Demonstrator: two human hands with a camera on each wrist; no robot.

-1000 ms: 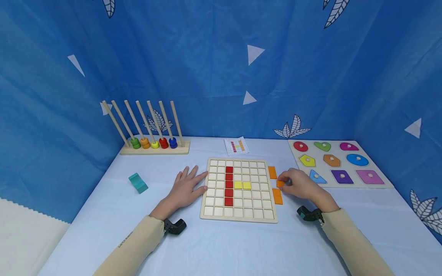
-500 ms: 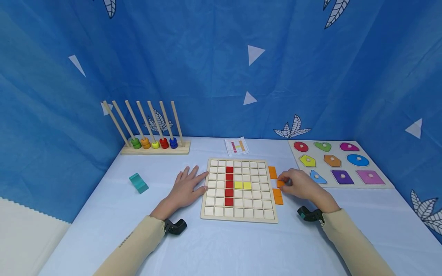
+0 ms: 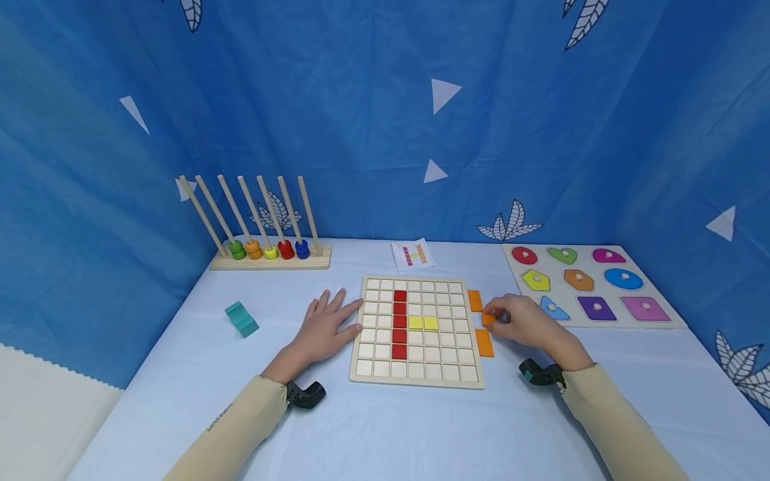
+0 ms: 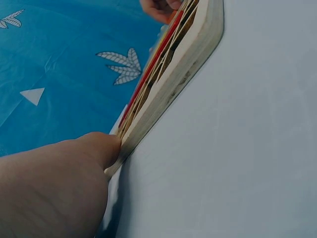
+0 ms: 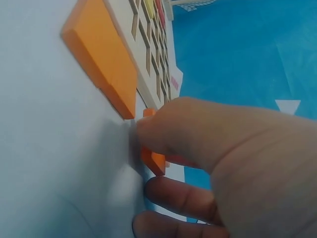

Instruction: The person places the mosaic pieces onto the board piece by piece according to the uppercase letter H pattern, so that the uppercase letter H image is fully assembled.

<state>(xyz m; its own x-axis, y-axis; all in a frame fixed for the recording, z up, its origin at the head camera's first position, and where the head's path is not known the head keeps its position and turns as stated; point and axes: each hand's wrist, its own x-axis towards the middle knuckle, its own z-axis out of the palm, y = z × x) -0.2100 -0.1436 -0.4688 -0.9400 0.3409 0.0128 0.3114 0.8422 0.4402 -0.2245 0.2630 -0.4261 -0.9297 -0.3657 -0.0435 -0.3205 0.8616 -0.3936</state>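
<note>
A wooden grid board [image 3: 416, 383] lies flat on the table. A column of several red tiles [image 3: 400, 322] is set in it, with two yellow tiles [image 3: 415, 323] to the right of that column. At the board's left edge rests my left hand [image 3: 323, 327], fingers spread, thumb and a fingertip touching the rim. Beside the right edge, my right hand [image 3: 522, 322] pinches an orange square tile [image 5: 154, 161] between thumb and fingers. Loose orange tiles lie on either side of it along that edge, some farther off [image 3: 474, 300] and some nearer me [image 3: 484, 343].
Behind the board lies a small pattern card [image 3: 412, 255]. A wooden peg stand [image 3: 271, 262] with coloured rings is at the back left, and a teal block [image 3: 241, 319] lies left of my left hand. At the back right is a shape puzzle board [image 3: 565, 314].
</note>
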